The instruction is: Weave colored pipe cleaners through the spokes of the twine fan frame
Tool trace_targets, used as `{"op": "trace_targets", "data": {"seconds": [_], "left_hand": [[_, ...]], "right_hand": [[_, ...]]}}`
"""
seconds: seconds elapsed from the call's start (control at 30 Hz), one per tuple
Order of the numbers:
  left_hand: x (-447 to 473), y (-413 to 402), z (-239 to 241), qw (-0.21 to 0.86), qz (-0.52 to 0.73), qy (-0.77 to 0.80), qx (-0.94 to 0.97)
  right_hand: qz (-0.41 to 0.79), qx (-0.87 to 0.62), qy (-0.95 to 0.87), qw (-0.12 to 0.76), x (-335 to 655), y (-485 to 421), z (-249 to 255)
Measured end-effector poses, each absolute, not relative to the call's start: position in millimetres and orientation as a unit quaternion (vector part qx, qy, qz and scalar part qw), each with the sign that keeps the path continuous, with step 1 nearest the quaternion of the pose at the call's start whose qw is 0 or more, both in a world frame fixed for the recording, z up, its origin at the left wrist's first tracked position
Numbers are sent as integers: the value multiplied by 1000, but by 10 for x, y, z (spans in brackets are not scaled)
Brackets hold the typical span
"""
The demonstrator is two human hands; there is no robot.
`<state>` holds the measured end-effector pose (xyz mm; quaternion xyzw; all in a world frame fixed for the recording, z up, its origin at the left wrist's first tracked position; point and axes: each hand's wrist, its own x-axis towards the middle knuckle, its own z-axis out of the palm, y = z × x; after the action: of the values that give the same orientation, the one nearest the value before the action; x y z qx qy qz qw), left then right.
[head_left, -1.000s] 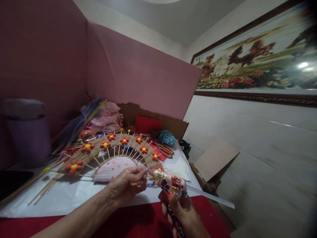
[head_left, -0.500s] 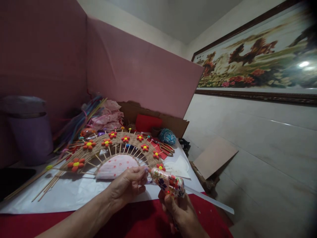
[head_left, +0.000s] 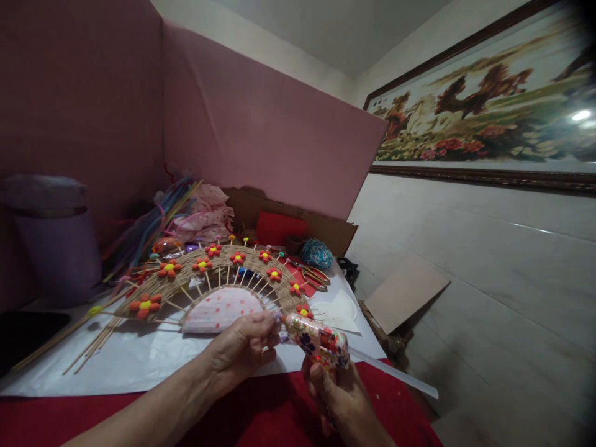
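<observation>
My right hand [head_left: 342, 397] is wrapped round the handle of a floral-patterned glue gun [head_left: 316, 340], and a long clear glue stick [head_left: 395, 372] juts from its back end. The nozzle points left at the fingertips of my left hand [head_left: 249, 341]. Those fingers are pinched on a small purple piece, mostly hidden and too small to name. Just behind both hands stands a fan-shaped frame of sticks, with a twine-woven band [head_left: 184, 282] carrying red and orange flowers with yellow centres. At its base is a half-round of white dotted cloth [head_left: 223, 310].
Scissors [head_left: 314, 276] and a blue yarn ball [head_left: 316, 253] lie behind the fan at right. A purple bin [head_left: 58, 254] stands at left beside pipe cleaners [head_left: 153, 226]. White sheeting [head_left: 135, 366] covers the table over red cloth [head_left: 242, 413].
Both hands hold nearly the same pose, nozzle at the left fingertips. The whole view has shifted slightly; otherwise little differs.
</observation>
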<state>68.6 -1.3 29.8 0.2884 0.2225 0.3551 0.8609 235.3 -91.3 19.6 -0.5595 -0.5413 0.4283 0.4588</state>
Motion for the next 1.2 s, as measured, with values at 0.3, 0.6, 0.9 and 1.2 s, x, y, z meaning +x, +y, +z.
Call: {"op": "trace_targets", "data": {"seconds": [0.3, 0.6, 0.9, 1.2], "left_hand": [[688, -15, 270, 864, 355, 226, 276], [699, -41, 290, 859, 358, 228, 286], [709, -10, 257, 867, 356, 213, 278], [716, -6, 234, 870, 356, 204, 275]], "right_hand": [[450, -544, -531, 469, 2359, -908, 214], [450, -529, -549, 465, 2318, -930, 272], [395, -552, -567, 466, 2333, -928, 202], [413, -542, -564, 468, 2344, -922, 235]]}}
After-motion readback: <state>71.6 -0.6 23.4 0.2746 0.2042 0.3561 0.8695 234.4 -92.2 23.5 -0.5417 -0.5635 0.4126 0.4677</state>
